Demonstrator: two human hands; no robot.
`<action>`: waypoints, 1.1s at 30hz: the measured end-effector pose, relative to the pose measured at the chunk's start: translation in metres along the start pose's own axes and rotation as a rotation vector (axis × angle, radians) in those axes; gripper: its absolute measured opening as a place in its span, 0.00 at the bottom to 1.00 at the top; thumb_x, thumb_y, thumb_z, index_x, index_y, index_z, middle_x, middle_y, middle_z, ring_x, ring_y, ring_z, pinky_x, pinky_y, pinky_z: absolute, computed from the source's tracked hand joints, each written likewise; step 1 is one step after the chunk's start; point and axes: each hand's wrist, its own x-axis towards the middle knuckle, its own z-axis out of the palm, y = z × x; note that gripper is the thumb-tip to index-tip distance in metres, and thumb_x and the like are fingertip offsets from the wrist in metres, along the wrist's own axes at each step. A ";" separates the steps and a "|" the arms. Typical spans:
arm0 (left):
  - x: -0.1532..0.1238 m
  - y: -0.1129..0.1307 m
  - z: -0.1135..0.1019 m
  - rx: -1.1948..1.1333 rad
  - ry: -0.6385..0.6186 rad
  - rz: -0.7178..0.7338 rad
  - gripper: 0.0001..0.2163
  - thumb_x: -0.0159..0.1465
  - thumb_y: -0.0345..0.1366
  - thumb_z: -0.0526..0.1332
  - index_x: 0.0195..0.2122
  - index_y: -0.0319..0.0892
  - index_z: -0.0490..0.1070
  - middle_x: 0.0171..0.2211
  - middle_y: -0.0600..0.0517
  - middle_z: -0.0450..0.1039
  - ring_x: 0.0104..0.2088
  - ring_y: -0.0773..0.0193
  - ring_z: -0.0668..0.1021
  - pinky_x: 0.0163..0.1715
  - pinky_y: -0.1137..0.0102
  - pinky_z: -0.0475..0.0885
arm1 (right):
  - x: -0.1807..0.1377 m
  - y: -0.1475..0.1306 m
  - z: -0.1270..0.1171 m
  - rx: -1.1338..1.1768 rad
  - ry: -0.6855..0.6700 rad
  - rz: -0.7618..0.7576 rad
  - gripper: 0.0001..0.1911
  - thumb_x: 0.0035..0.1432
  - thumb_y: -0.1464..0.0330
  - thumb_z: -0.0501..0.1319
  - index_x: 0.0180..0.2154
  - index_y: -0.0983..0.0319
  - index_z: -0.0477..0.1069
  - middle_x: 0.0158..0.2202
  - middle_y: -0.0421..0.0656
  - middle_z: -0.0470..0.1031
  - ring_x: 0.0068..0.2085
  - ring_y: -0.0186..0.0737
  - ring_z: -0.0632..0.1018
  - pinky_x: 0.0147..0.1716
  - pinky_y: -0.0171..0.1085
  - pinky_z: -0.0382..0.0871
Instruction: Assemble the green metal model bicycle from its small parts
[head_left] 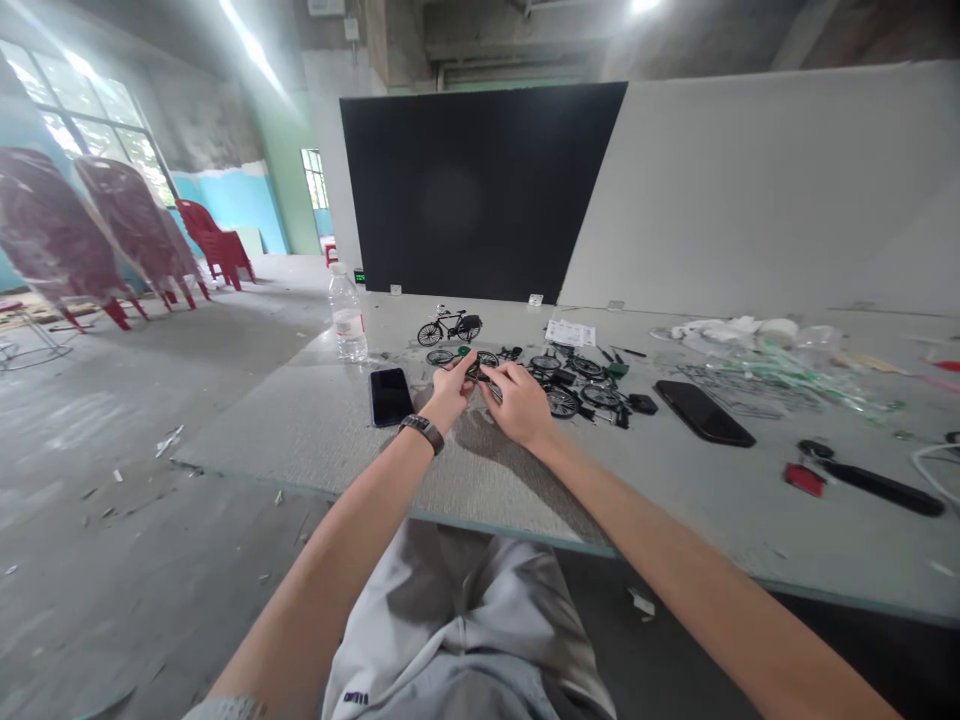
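My left hand [448, 393], with a dark watch on its wrist, and my right hand [519, 402] meet over the grey table [315, 420]. Both pinch a small black bicycle model part with a wheel [484, 365] between them. A finished black toy bicycle [450, 326] stands upright just behind the hands. Several loose wheels and frame pieces [574, 385] lie to the right of my right hand.
A black phone [390, 396] lies left of my left hand and a water bottle [348, 315] stands behind it. Another black phone [703, 411], a black-handled tool [874, 483], a red piece [804, 479] and plastic bags with sprues [765, 365] lie right. Red chairs [112, 240] stand far left.
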 end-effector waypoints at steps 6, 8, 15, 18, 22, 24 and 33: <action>0.001 -0.001 -0.001 -0.007 -0.002 -0.002 0.15 0.53 0.30 0.74 0.27 0.39 0.66 0.17 0.61 0.59 0.12 0.79 0.57 0.11 0.78 0.52 | -0.001 0.000 -0.002 -0.015 -0.016 -0.010 0.22 0.70 0.61 0.49 0.56 0.61 0.73 0.43 0.51 0.74 0.47 0.51 0.75 0.47 0.46 0.71; 0.001 -0.001 -0.003 -0.009 0.008 0.000 0.15 0.53 0.31 0.75 0.26 0.39 0.66 0.17 0.62 0.59 0.13 0.79 0.57 0.11 0.78 0.52 | -0.001 0.001 -0.002 -0.021 -0.022 -0.010 0.22 0.71 0.61 0.49 0.56 0.62 0.73 0.44 0.51 0.74 0.47 0.51 0.75 0.47 0.46 0.70; 0.001 0.001 -0.006 0.023 0.036 -0.020 0.14 0.54 0.31 0.74 0.27 0.38 0.67 0.16 0.61 0.59 0.12 0.78 0.58 0.11 0.78 0.52 | 0.001 0.003 -0.002 -0.032 -0.035 -0.039 0.24 0.71 0.60 0.47 0.60 0.61 0.70 0.44 0.52 0.74 0.47 0.51 0.75 0.47 0.46 0.70; 0.002 0.002 -0.007 0.037 0.040 -0.028 0.14 0.54 0.32 0.74 0.27 0.38 0.67 0.16 0.62 0.58 0.12 0.77 0.58 0.12 0.77 0.53 | 0.002 0.003 -0.003 -0.036 -0.054 -0.047 0.24 0.71 0.60 0.47 0.59 0.60 0.71 0.43 0.52 0.74 0.46 0.51 0.74 0.45 0.46 0.70; 0.004 0.002 -0.006 0.041 0.052 -0.023 0.14 0.55 0.32 0.74 0.26 0.39 0.67 0.15 0.63 0.57 0.12 0.78 0.58 0.12 0.78 0.53 | 0.001 0.003 -0.003 -0.053 -0.061 -0.049 0.23 0.71 0.60 0.48 0.57 0.60 0.73 0.43 0.51 0.73 0.45 0.50 0.74 0.45 0.45 0.70; 0.004 0.003 -0.006 0.041 0.065 -0.019 0.15 0.54 0.31 0.75 0.25 0.39 0.66 0.16 0.63 0.57 0.12 0.78 0.58 0.13 0.78 0.54 | 0.001 0.003 -0.003 -0.048 -0.061 -0.043 0.23 0.70 0.60 0.48 0.57 0.60 0.72 0.43 0.50 0.73 0.45 0.49 0.75 0.45 0.44 0.70; 0.001 0.005 -0.006 0.045 0.071 -0.020 0.16 0.54 0.31 0.75 0.24 0.39 0.64 0.16 0.61 0.60 0.12 0.78 0.60 0.13 0.77 0.54 | 0.000 0.004 -0.004 -0.055 -0.104 -0.069 0.23 0.71 0.59 0.48 0.59 0.59 0.70 0.43 0.50 0.73 0.46 0.49 0.75 0.45 0.43 0.69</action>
